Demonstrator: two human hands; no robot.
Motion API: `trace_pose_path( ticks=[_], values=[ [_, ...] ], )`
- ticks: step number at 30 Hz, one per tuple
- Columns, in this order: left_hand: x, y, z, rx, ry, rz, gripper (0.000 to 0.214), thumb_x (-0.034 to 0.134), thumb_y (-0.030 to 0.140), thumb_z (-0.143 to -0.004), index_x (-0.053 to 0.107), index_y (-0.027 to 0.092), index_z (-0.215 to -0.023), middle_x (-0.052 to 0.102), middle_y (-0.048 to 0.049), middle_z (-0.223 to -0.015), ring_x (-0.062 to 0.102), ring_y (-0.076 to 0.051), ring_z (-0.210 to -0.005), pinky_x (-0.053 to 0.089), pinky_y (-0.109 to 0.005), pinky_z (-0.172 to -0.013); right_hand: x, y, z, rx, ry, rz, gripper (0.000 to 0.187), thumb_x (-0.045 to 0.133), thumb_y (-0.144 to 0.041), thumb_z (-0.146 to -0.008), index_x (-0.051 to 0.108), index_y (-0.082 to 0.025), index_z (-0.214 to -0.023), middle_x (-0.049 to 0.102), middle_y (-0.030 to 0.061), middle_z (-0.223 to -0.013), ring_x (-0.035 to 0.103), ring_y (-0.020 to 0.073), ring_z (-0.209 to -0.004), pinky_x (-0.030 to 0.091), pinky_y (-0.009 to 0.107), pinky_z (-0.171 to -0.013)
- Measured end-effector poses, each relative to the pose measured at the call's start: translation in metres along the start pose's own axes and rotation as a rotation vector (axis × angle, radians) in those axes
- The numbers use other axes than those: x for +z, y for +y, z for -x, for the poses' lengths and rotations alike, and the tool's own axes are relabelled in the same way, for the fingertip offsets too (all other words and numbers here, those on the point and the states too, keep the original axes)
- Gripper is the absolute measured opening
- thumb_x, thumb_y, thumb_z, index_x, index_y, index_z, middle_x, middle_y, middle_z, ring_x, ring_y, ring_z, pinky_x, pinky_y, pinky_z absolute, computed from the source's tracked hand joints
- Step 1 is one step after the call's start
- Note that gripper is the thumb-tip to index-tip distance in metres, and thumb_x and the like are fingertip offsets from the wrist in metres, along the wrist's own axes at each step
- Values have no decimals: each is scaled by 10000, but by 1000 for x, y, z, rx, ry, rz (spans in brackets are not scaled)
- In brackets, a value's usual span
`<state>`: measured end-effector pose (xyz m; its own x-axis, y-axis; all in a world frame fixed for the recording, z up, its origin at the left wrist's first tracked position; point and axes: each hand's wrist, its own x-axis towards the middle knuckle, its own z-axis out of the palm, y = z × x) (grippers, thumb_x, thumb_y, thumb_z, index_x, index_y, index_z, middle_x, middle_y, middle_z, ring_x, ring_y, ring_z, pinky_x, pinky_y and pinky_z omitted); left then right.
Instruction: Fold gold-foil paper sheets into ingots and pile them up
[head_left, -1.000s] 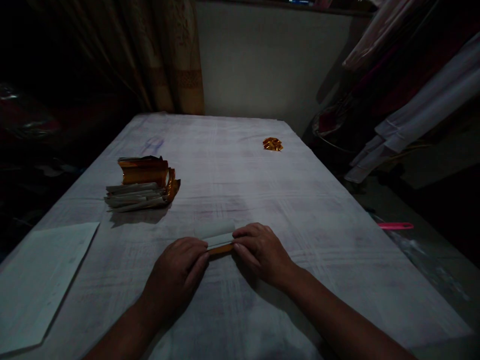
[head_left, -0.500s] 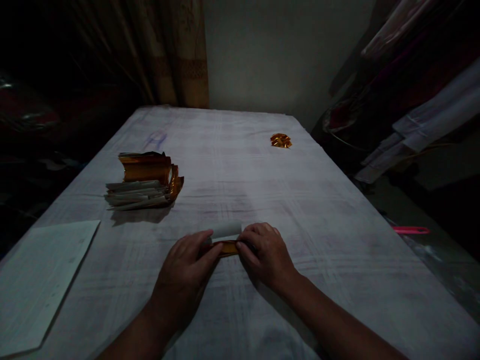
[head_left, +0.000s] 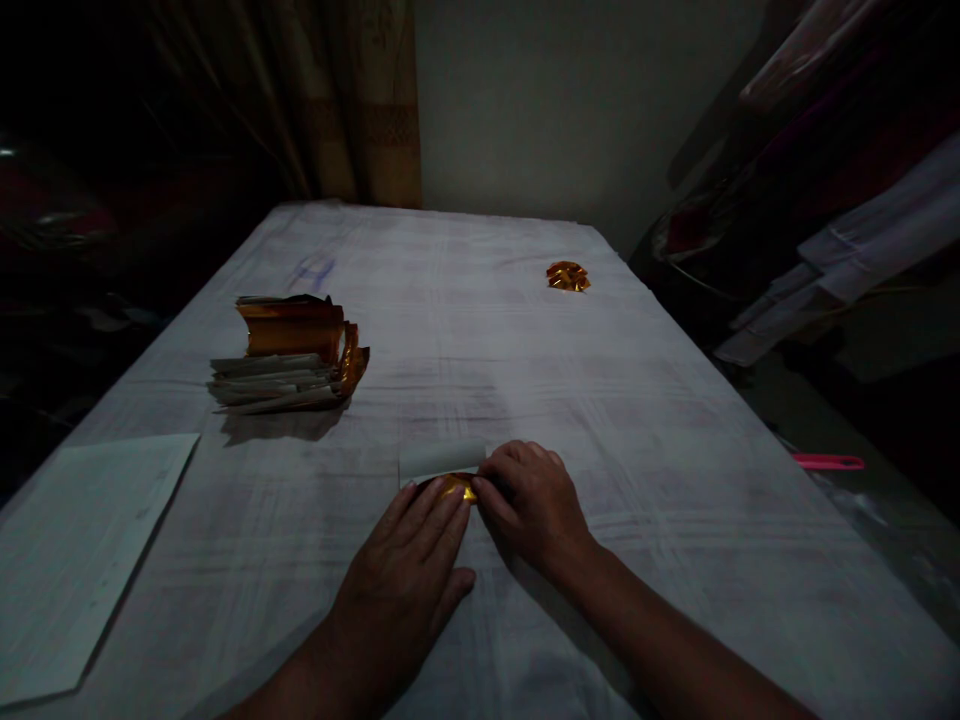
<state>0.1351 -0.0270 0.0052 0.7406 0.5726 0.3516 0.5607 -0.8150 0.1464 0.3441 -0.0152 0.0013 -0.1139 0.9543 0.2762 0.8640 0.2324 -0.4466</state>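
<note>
Close to me on the cloth lies a sheet of gold foil paper (head_left: pixel 460 487), its near edge folded over to show gold and its grey-white back (head_left: pixel 439 459) turned up beyond. My left hand (head_left: pixel 409 570) presses flat on the fold with fingers stretched out and thumb apart. At the right end of the fold, my right hand (head_left: pixel 534 505) pinches the paper between thumb and curled fingers. A stack of bent gold foil papers (head_left: pixel 292 335) stands to the left, past my left hand. Far off at the right is a small folded gold foil piece (head_left: pixel 568 277).
A pale board or sheet (head_left: pixel 97 560) lies at the left edge of the table, which a checked white cloth (head_left: pixel 637 480) covers. A curtain (head_left: pixel 360 110) and wall stand behind. Clothes (head_left: pixel 862 240) hang at the right, above a pink object (head_left: pixel 829 462).
My left hand has let go of its pinch and now lies flat on the fold, fingers extended. My right hand keeps its hold at the right end.
</note>
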Motion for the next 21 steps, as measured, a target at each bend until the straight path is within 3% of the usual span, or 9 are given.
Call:
trace_pose_path(
  ticks=[5, 11, 21],
  values=[
    [2, 4, 0, -4, 17, -44, 446, 466, 302, -1029, 523, 117, -1431, 593, -128, -1453, 542, -279, -1358, 412, -481, -1166, 0, 0, 0, 4, 12, -9, 95, 653, -232, -908, 644, -226, -813, 648, 22, -832, 567, 210, -819, 348, 347, -739],
    [7, 3, 5, -22, -27, -18, 529, 464, 332, -1031, 408, 142, -1521, 555, -137, -1490, 495, -287, -1401, 453, -476, -1132, 1, 0, 0, 0, 24, -13, 96, 645, -232, -908, 647, -230, -813, 648, 24, -830, 572, 211, -819, 350, 351, -742],
    [7, 4, 6, -24, -12, -16, 521, 440, 346, -1044, 410, 127, -1516, 543, -134, -1501, 468, -277, -1420, 452, -476, -1142, 1, -1, 0, -16, 47, -1, 101, 619, -243, -919, 653, -232, -824, 648, 26, -817, 573, 211, -799, 344, 348, -721]
  ],
)
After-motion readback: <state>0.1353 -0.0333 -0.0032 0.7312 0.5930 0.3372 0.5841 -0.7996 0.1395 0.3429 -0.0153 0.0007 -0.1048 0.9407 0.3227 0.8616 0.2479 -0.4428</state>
